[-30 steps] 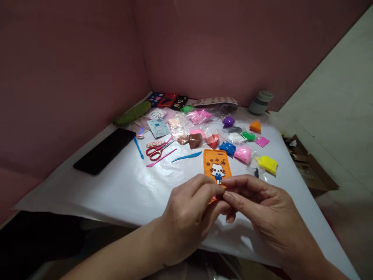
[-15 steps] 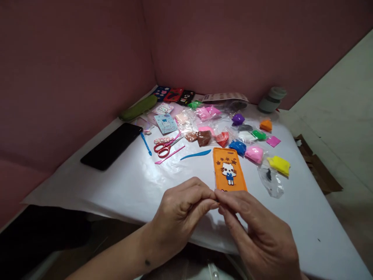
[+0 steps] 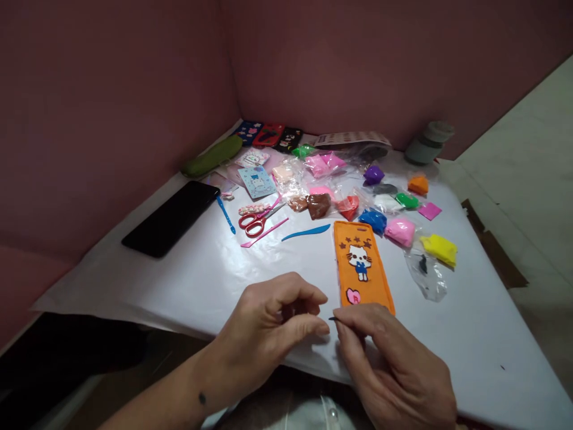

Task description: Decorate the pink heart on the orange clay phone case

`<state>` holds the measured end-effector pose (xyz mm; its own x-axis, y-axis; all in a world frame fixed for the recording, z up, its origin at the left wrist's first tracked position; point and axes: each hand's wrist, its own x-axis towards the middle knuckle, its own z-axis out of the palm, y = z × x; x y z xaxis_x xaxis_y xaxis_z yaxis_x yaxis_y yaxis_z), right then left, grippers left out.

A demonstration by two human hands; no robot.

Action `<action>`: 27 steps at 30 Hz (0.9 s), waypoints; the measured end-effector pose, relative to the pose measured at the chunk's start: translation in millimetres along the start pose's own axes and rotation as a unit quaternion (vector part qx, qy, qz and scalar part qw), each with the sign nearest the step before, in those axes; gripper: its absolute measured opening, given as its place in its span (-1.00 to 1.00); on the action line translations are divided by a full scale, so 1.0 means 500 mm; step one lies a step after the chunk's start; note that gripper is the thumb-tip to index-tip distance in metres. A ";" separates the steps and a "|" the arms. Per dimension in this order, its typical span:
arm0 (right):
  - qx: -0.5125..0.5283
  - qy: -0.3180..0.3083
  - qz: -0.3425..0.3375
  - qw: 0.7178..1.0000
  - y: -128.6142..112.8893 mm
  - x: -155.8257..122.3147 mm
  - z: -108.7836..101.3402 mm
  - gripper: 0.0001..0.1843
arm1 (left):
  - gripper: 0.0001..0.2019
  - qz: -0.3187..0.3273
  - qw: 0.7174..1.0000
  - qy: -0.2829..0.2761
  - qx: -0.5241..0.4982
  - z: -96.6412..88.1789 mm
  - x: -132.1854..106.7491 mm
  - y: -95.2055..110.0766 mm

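- The left hand [image 3: 268, 325] is above the near edge of the white-covered table [image 3: 197, 286]; its thumb and index fingertip stand a little apart, with nothing visible between them, and its other fingers are curled.
- The right hand [image 3: 396, 358], just beside it, pinches a small dark piece [image 3: 333, 319] between thumb and index finger; the tip pokes out toward the left hand.
- The orange phone case [image 3: 376, 289] lies toward the table's near edge, a white cat figure on it, its lower end partly behind the right hand.
- Toward the right edge, a clear bag [image 3: 435, 288] with a black lump lies near the yellow packet [image 3: 441, 248].
- A blue tool [image 3: 307, 232] lies left of the case, near the red-handled scissors [image 3: 253, 225].
- A black phone [image 3: 172, 218] lies along the left edge.
- A jar [image 3: 423, 150] stands by the far right corner.
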<state>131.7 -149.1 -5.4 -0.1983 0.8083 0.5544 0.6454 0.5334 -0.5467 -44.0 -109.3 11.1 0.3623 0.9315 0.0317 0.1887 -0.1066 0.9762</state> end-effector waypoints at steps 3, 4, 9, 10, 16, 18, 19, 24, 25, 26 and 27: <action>0.027 0.003 0.044 0.999 -0.004 0.001 0.006 -0.82 | -0.93 0.127 0.988 0.002 0.086 0.005 -0.008 -0.002; 0.038 0.002 0.056 0.998 -0.006 0.002 0.007 -0.84 | -0.90 0.163 0.981 0.003 0.107 0.007 -0.010 -0.003; 0.098 -0.025 0.126 0.987 -0.012 0.006 0.004 -0.91 | -0.77 0.297 0.929 0.010 0.221 0.013 -0.025 -0.017; 0.111 -0.034 0.142 0.983 -0.012 0.007 0.002 -0.92 | -0.75 0.316 0.917 0.010 0.242 0.014 -0.028 -0.019; 0.181 -0.078 0.224 0.954 -0.017 0.008 -0.003 -0.90 | -0.78 0.409 0.845 0.058 0.341 0.016 -0.033 -0.021; 0.190 -0.086 0.244 0.947 -0.021 0.010 -0.003 -0.86 | -0.81 0.429 0.823 0.055 0.369 0.013 -0.031 -0.020; 0.194 -0.090 0.252 0.944 -0.022 0.011 -0.003 -0.84 | -0.83 0.433 0.816 0.041 0.381 0.011 -0.031 -0.019; 0.193 -0.090 0.260 0.942 -0.024 0.002 -0.004 -0.82 | -0.90 0.298 0.904 -0.086 0.295 -0.012 -0.040 0.009; 0.192 -0.086 0.262 0.942 -0.022 -0.002 -0.006 -0.84 | -0.88 0.238 0.936 -0.119 0.230 -0.020 -0.041 0.016; 0.190 -0.085 0.258 0.944 -0.020 -0.005 -0.009 -0.87 | -0.87 0.179 0.959 -0.145 0.163 -0.029 -0.042 0.022; 0.184 -0.089 0.246 0.948 -0.018 -0.009 -0.012 -0.89 | -0.86 0.136 0.972 -0.148 0.121 -0.040 -0.041 0.024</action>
<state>130.9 -159.1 0.8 -0.0834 0.9934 0.0787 0.3985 0.1056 -0.9111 -67.3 -122.9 26.6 0.6684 0.7209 0.1833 0.2451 -0.4461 0.8608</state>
